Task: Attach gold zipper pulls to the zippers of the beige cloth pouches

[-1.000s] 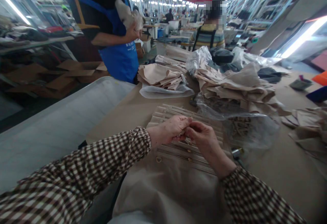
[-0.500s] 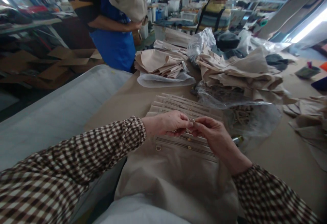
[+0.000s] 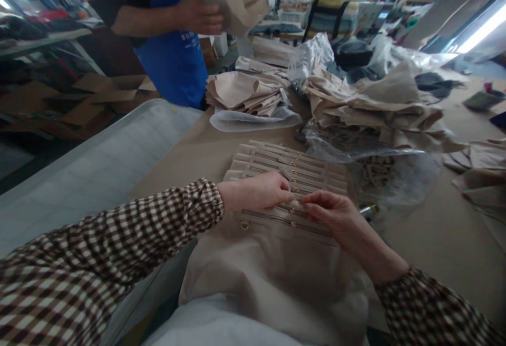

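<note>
My left hand (image 3: 271, 189) is closed in a pinch above a row of overlapped beige fabric pieces (image 3: 272, 246). Facing it, my right hand (image 3: 330, 210) pinches with thumb and forefinger, its tips a little apart from the left ones. Something small and pale seems to lie between the fingertips, too small to name. Dark zippers (image 3: 261, 216) cross the fabric pieces, with gold zipper sliders (image 3: 293, 224) lined up down the middle. A gold D-shaped ring (image 3: 245, 225) sits at the left of the nearest piece.
Beyond the hands lie stacks of beige fabric (image 3: 249, 90) and a heap of it (image 3: 363, 98). A clear plastic bag (image 3: 411, 177) holds beige strips. A pale plastic bin (image 3: 98, 146) stands left. Across the table, a person in a blue apron (image 3: 169, 67) handles beige fabric.
My right hand has drawn slightly right and down, opening a small gap between the two hands' fingertips. The person in the apron has raised an arm with the beige fabric.
</note>
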### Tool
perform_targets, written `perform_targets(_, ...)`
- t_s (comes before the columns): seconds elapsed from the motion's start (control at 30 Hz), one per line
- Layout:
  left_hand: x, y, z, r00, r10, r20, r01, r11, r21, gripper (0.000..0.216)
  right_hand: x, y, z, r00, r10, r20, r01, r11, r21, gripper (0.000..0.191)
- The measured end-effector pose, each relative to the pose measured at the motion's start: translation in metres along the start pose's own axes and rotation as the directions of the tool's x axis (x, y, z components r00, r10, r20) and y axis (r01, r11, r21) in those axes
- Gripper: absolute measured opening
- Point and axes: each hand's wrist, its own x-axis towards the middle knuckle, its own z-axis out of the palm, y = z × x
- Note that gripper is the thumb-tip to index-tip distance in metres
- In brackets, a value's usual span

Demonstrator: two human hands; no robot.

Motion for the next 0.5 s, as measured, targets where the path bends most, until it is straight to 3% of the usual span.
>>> perform_targets(0.1,0.006,-0.003,0.001,0.989,0.141,-0.038,-0.123,0.948,0.295,0.028,0.004,0.004,0.000,0.998,-0.044,0.045,0.052,0.979,-0.199,0.021)
perform_targets(0.27,0.010,-0.005,0.005,0.966,0.260,-0.019,-0.210,0.820,0.532,0.025,0.015,0.015,-0.002,0.978,-0.075,0.196,0.147,0.911,-0.385,0.017)
perform_targets(0.4,0.008,-0.003,0.007,0.968,0.251,0.027,-0.204,0.717,0.667,0.025,0.017,0.017,-0.005,0.972,-0.118,0.205,0.225,0.737,-0.637,0.019)
perform_targets(0.5,0.009,-0.004,0.008,0.971,0.238,0.025,-0.188,0.694,0.695,0.027,0.015,0.015,-0.005,0.970,-0.153,0.188,0.242,0.620,-0.747,0.020)
